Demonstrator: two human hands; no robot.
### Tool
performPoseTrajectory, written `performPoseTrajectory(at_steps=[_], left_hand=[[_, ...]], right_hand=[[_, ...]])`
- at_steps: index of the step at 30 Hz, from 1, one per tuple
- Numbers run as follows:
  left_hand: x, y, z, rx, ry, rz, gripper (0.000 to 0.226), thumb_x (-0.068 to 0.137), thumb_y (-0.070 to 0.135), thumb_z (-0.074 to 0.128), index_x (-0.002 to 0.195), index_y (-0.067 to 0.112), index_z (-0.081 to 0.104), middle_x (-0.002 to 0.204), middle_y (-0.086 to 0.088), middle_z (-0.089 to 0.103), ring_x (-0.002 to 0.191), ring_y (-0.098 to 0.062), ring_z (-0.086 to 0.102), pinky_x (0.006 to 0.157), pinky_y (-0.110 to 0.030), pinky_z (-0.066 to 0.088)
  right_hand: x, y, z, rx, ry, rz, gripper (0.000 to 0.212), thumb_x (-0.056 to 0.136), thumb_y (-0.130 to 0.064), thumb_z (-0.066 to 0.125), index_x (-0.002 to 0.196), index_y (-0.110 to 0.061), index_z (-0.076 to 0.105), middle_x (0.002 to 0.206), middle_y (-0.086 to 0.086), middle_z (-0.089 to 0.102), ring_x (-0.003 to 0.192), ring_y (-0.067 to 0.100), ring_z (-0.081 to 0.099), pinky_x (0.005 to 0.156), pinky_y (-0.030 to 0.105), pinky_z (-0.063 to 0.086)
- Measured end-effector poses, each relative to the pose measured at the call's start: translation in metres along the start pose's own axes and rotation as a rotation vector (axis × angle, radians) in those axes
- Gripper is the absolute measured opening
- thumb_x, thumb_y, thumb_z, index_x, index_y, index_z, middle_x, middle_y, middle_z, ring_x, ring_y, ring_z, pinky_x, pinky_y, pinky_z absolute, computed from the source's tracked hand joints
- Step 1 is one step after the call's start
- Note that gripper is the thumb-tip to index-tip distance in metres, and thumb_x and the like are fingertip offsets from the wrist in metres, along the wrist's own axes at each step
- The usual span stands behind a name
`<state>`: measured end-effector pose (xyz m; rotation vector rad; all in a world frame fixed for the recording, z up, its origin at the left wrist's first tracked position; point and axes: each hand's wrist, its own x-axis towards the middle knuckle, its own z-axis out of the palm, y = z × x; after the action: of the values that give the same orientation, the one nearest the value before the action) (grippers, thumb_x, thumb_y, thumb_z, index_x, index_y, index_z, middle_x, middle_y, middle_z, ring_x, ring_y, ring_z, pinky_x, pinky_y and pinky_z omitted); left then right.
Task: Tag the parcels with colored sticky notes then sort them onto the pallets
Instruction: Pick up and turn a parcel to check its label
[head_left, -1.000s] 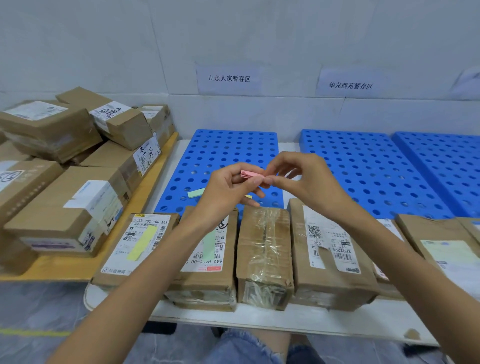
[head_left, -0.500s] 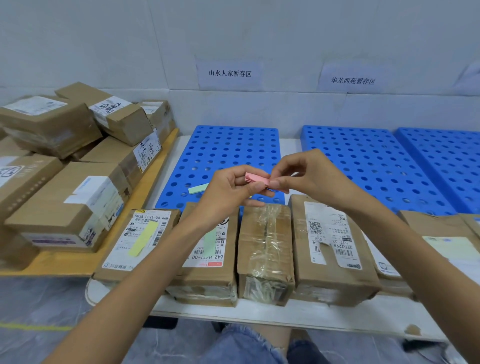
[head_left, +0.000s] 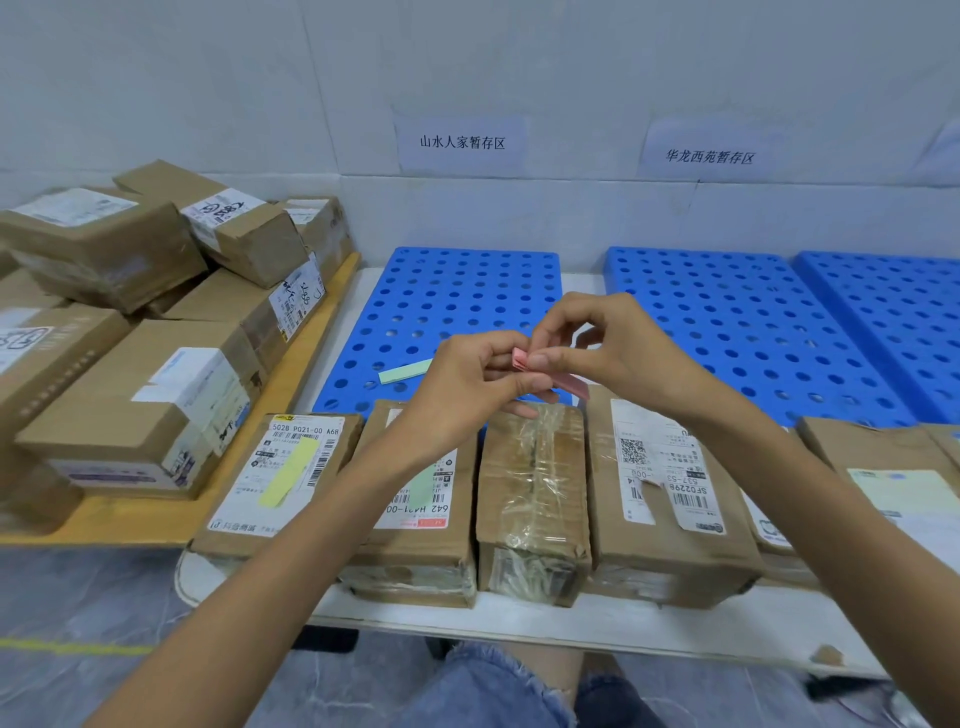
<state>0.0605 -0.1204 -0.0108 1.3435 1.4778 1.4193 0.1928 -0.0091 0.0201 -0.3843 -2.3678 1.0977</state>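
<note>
A row of parcels (head_left: 535, 493) lines the near edge of the table (head_left: 519, 618), from 7 to 4 o'clock. Behind it three pallets lie side by side: the left pallet (head_left: 467, 291) at 12, the middle pallet (head_left: 727, 312) at 1, the right pallet (head_left: 893, 312) at 2. A loose sticky note (head_left: 405, 370) lies on the left pallet. At 9 to 10 o'clock a stack of parcels (head_left: 145, 395) sits on a board (head_left: 156, 519) beside the table. Above the row, the left hand (head_left: 467, 384) and right hand (head_left: 623, 353) hold a pad of sticky notes (head_left: 522, 358) between them.
</note>
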Motion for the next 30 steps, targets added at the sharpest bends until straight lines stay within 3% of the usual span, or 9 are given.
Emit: performPoseTrajectory(at_steps=[7,11,19,23,30], left_hand=[[0.0001,0.0010,0.0018,0.016,0.003,0.009,0.016,0.086,0.000,0.065,0.101,-0.006,0.063,0.084,-0.005,0.072,0.084,-0.019,0.073,0.070,-0.026,0.059],[0.0002,0.0024,0.0029,-0.006,-0.007,0.008,0.011,0.086,0.000,0.065,0.097,-0.001,0.064,0.084,-0.007,0.072,0.085,-0.021,0.073,0.069,-0.026,0.059],[-0.0013,0.0012,0.0022,-0.012,-0.010,0.015,0.014,0.085,0.000,0.066,0.098,-0.005,0.064,0.087,-0.012,0.072,0.084,-0.021,0.073,0.068,-0.025,0.058],[-0.0017,-0.0008,0.0004,0.004,-0.004,0.000,0.015,0.086,-0.001,0.065,0.099,-0.007,0.063,0.087,-0.012,0.072,0.085,-0.020,0.073,0.070,-0.026,0.059],[-0.0035,0.0054,0.0013,-0.155,-0.042,-0.087,0.020,0.096,0.017,0.053,0.109,0.007,0.065,0.098,-0.005,0.073,0.092,-0.020,0.072,0.066,-0.025,0.059]], right_hand=[[-0.0025,0.0039,-0.0009,0.037,-0.015,0.012,0.026,0.070,-0.040,0.070,0.078,-0.015,0.069,0.084,0.005,0.064,0.073,0.006,0.054,0.072,0.027,0.044],[-0.0028,0.0056,-0.0023,0.036,-0.031,-0.014,0.025,0.073,-0.036,0.070,0.078,-0.012,0.065,0.081,0.009,0.064,0.075,0.017,0.057,0.075,0.039,0.046],[-0.0030,0.0088,-0.0005,0.077,-0.043,0.023,0.023,0.074,-0.035,0.071,0.079,-0.013,0.067,0.082,0.001,0.063,0.078,0.012,0.057,0.082,0.046,0.046],[-0.0041,0.0061,0.0018,0.041,-0.036,0.028,0.024,0.074,-0.040,0.070,0.079,-0.017,0.069,0.085,0.000,0.062,0.076,0.007,0.055,0.076,0.035,0.046],[-0.0029,0.0095,0.0060,-0.043,0.038,0.040,0.006,0.084,-0.018,0.071,0.081,-0.013,0.068,0.089,0.006,0.059,0.079,0.014,0.054,0.071,0.027,0.044]])
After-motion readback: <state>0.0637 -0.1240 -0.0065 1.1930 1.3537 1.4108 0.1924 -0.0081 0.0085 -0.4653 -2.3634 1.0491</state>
